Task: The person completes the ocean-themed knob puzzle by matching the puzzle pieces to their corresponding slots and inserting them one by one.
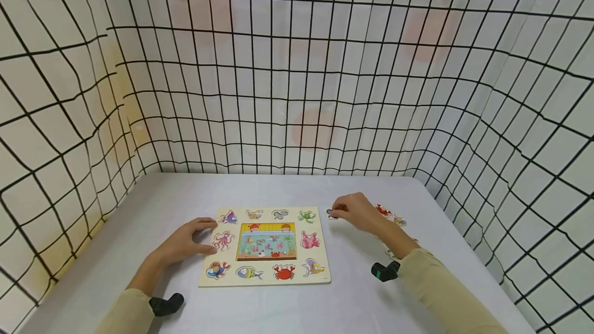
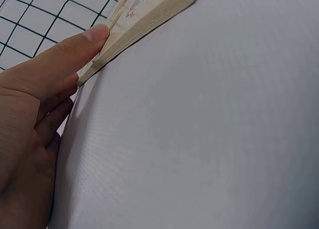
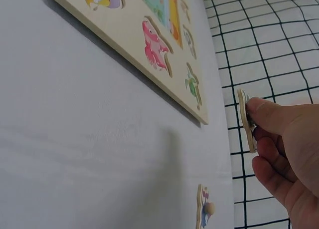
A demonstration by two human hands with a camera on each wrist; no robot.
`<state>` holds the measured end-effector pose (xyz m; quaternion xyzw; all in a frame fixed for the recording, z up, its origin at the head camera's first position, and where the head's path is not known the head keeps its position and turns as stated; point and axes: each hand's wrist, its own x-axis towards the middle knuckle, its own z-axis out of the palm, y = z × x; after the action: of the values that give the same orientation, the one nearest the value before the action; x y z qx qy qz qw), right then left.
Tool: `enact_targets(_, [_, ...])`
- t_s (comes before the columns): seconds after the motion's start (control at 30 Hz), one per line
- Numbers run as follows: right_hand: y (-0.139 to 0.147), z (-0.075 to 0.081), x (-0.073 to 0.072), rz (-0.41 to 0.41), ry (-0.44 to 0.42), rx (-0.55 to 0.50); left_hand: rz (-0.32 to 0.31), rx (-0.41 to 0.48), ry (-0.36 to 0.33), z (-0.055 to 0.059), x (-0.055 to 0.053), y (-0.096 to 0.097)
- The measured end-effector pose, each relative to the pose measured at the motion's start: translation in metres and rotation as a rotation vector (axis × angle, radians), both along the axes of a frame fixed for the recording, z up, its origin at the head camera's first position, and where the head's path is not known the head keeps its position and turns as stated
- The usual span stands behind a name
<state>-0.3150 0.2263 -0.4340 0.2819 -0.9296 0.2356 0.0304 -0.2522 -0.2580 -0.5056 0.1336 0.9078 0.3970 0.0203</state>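
A wooden peg-puzzle board [image 1: 325, 267] with printed sea animals lies on the table, a fish-tank picture at its middle. My left hand [image 1: 185, 241] rests at its left edge, fingers and thumb spread apart. In the left wrist view the thumb [image 2: 94, 37] lies on the board's edge [image 2: 144, 32], with the other fingers partly hidden behind it. Off the board's upper right corner, my right hand [image 1: 357, 213] pinches a small puzzle piece [image 3: 245, 121] between thumb and fingers. The piece is seen edge-on in the right wrist view, so its picture is mostly hidden.
Several loose pieces lie right of the board, partly behind the right forearm, among them a red crab piece [image 1: 382, 210]. One knobbed piece [image 3: 202, 207] shows low in the right wrist view. Black netting [image 1: 297, 86] over white walls encloses the table's back and sides.
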Motion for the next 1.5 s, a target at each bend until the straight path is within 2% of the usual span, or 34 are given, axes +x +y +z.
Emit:
enact_targets(0.5, [-0.034, 0.000, -0.018, 0.012, -0.006, 0.051, -0.004, 0.004, 0.000, -0.001, -0.001, -0.001])
enact_targets(0.8, [-0.060, -0.002, -0.026, 0.058, 0.029, 0.064, -0.009, 0.008, 0.005, -0.002, -0.002, -0.001])
enact_targets(1.23, [-0.095, -0.001, -0.032, 0.098, 0.032, 0.106, -0.005, 0.007, 0.000, -0.001, -0.003, 0.000])
enact_targets(1.5, [-0.117, -0.001, -0.038, 0.093, 0.041, 0.080, -0.007, 0.004, 0.004, -0.001, -0.002, -0.001])
